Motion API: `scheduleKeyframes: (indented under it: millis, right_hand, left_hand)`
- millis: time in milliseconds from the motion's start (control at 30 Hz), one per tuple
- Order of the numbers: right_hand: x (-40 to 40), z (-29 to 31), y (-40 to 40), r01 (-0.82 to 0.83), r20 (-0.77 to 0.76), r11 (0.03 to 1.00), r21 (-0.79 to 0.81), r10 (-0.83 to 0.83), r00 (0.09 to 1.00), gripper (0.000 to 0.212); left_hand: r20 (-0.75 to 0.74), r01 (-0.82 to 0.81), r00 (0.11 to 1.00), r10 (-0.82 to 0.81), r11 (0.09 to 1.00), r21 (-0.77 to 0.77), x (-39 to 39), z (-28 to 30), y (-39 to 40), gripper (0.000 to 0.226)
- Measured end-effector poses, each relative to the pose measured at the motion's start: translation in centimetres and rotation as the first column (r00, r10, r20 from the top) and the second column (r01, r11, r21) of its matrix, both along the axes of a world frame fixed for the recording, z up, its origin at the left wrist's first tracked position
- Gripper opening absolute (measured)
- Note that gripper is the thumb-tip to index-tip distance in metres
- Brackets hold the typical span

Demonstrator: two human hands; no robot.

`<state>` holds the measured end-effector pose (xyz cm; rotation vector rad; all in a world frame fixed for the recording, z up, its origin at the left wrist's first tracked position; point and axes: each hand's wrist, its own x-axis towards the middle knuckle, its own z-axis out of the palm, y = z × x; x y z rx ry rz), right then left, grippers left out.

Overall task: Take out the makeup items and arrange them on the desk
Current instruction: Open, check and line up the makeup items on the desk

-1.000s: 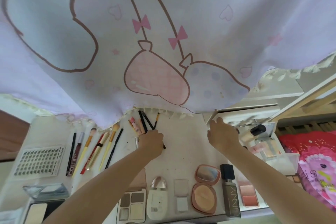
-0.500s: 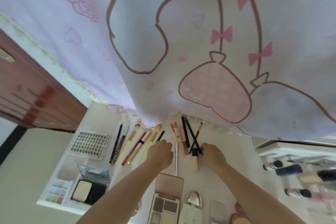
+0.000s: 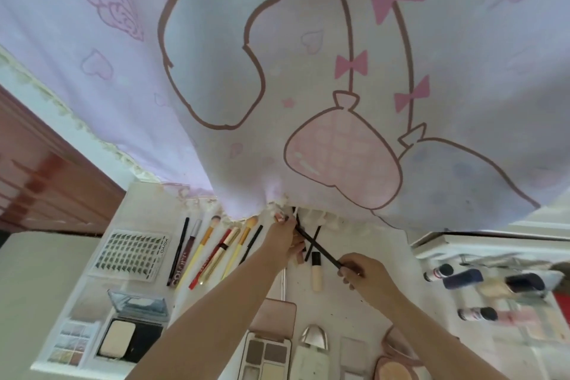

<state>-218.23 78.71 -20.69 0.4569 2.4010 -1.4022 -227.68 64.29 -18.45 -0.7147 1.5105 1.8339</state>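
A thin black pencil (image 3: 317, 247) is pinched at its near end by the right hand (image 3: 357, 271), slanting up-left across the white desk (image 3: 354, 238). Its far end is reached by the left hand (image 3: 282, 238), whose fingers are curled around small items beneath the curtain (image 3: 308, 86).

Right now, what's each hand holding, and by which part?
Right hand pinches a thin black pencil at its near end. Left hand sits among the pens; its hold is unclear.
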Motion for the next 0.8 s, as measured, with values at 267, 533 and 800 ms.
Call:
scheduleKeyframes:
  millis: [267, 533, 800]
  right_hand:
    - [2.2, 1.9, 2.5, 0.005, -0.025, 1.0, -0.009, -0.005, 1.0, 0.019]
    - [-0.3, 9.0, 6.0, 0.017, -0.273, 0.998, -0.056, -0.032, 0.961, 0.02]
    - [-0.1, 13.7, 6.6, -0.238, -0.214, 0.951, 0.196, 0.279, 0.936, 0.015]
  left_hand:
    - [-0.389, 0.332, 0.848, -0.361, 0.932, -0.142, 1.8, 2.5, 2.8, 0.022]
    - [-0.179, 0.47, -0.067, -0.982, 0.127, -0.873, 1.1, 8.9, 2.9, 0.026]
    - [-0.19, 0.347, -0.111, -0.976, 0.141, -0.927, 1.8, 11.3, 2.9, 0.027]
